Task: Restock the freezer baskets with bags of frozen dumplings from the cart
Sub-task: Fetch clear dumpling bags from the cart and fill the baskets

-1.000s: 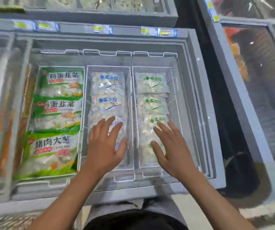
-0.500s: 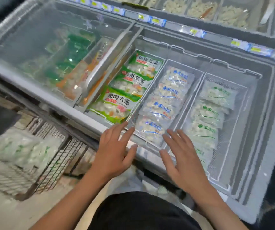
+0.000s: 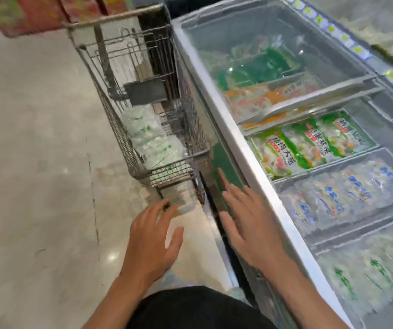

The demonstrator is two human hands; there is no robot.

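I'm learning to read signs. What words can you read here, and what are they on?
"猪肉大葱": on the nearest green bag in the freezer.
Two green bags behind it: blurred.
Blue-print bags: blurred.
Green-print bags: blurred.
Bags in the cart: blurred.
Yellow shelf tags: too small.

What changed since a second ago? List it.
Both hands, left and right, left the bags in the freezer baskets and now reach, open and empty, toward the cart. The view swung left to it. The basket bags stayed put; nothing was taken hold of.
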